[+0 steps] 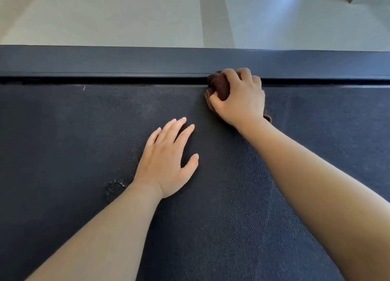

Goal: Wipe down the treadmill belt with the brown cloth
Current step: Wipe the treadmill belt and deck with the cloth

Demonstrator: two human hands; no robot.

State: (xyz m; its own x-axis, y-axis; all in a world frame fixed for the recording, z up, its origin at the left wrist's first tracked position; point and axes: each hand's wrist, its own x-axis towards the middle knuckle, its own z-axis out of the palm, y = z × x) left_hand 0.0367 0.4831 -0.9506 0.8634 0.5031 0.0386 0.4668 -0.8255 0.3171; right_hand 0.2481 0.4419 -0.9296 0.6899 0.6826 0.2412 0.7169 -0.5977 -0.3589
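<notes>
Treadmill belt (84, 133), 1 brown cloth (218, 86), right hand (242, 100)

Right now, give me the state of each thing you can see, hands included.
left hand: flat on the treadmill belt, fingers straight, holding nothing.
right hand: grips the brown cloth.
brown cloth: bunched, pressed where the belt meets the side rail.
treadmill belt: bears a ring-shaped mark by the left wrist.
</notes>
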